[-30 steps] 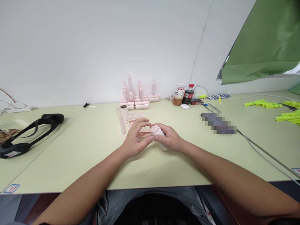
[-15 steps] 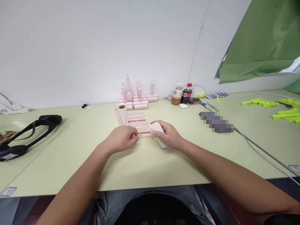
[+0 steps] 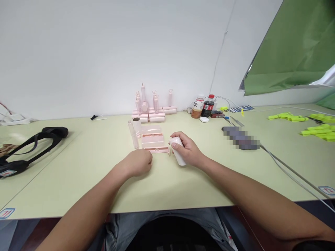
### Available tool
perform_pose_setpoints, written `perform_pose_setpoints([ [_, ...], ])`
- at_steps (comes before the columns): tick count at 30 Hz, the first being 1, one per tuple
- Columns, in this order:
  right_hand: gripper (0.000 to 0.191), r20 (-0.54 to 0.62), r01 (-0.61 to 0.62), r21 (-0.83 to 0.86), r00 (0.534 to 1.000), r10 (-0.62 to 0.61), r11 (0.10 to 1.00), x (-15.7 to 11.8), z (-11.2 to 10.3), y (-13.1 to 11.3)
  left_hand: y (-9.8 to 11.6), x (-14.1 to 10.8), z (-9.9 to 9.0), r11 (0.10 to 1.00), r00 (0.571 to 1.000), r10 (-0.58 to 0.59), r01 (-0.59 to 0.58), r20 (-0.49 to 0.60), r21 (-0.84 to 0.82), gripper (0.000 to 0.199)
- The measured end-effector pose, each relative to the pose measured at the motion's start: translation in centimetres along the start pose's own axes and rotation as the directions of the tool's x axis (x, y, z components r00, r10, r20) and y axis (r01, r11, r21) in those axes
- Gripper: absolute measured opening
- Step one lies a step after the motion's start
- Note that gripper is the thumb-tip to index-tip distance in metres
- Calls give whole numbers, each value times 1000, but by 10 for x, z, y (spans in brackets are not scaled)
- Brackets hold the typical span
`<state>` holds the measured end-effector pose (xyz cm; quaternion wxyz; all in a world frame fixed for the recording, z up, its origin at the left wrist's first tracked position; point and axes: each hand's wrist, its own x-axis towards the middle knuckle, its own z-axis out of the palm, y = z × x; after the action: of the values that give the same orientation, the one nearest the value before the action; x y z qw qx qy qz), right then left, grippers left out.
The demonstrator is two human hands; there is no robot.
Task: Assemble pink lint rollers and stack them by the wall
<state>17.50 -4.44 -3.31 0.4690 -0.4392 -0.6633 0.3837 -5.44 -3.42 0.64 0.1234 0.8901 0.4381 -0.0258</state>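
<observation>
My right hand (image 3: 188, 149) is wrapped round a white lint roller roll (image 3: 178, 153), held tilted just above the table. My left hand (image 3: 138, 162) is curled closed at the table surface; its fingertips are turned away, so whatever they hold is hidden. Just beyond it lies an open, shallow pink case part (image 3: 157, 150), with a small upright end beside the roll. Behind that is a pink tray-like case (image 3: 152, 136) with clear covers (image 3: 152, 143) around it. A clear pink handle tube (image 3: 133, 134) lies to the left, next to a standing white roll (image 3: 136, 126) with a brown core.
Several pink roller cases (image 3: 157, 119) and upright handles (image 3: 156, 104) stand against the wall. Drink bottles (image 3: 208, 106), a white box (image 3: 204, 119) and a blurred dark object (image 3: 240, 137) are on the right. A black strap frame (image 3: 34, 146) lies left; cables (image 3: 288, 170) cross the right side.
My left hand has drawn back from the pink case part toward me and left, uncovering it. In my right hand the roll has turned slightly, so its pink end shows less.
</observation>
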Motion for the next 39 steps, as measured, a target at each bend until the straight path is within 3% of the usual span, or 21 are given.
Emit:
perform_pose_setpoints([
  [4, 35, -11, 9, 30, 1000, -8, 1000, 1, 1, -1, 0, -2, -6, 936, 985, 175, -169, -10, -308, 19],
  [7, 36, -32, -12, 74, 999, 14, 997, 2, 1, -3, -4, 1, -9, 861, 963, 200, -260, -180, -437, 18],
  [10, 37, -59, -40, 93, 997, 46, 995, 4, -1, -1, -8, 6, -9, 817, 944, 155, -288, -291, -499, 22],
  [15, 38, -107, -65, 77, 992, 73, 995, 6, -5, 6, -9, 12, -4, 734, 948, 11, -223, -317, -641, 23],
  [20, 40, -128, -77, 84, 988, 87, 994, 6, -6, 4, -7, 17, 2, 508, 956, -103, -186, -273, -841, 21],
  [22, 40, -138, -78, 86, 986, 90, 993, 6, -4, 2, -7, 17, 4, 464, 963, -87, -187, -255, -866, 23],
  [27, 41, -196, -67, 123, 976, 90, 990, 6, -4, -2, -5, 20, 4, 511, 964, -82, -178, -254, -841, 22],
  [30, 42, -201, -75, 202, 973, 116, 976, 8, -5, -3, -3, 20, 4, 488, 964, -117, -152, -238, -859, 29],
  [35, 48, -163, -76, 327, 977, 135, 942, 10, -4, -4, -1, 20, 3, 336, 957, -167, -171, -237, -926, 43],
  [39, 42, -148, -62, 424, 979, 137, 903, 9, -1, -6, -6, 21, 3, 215, 943, -198, -223, -266, -951, 39],
])
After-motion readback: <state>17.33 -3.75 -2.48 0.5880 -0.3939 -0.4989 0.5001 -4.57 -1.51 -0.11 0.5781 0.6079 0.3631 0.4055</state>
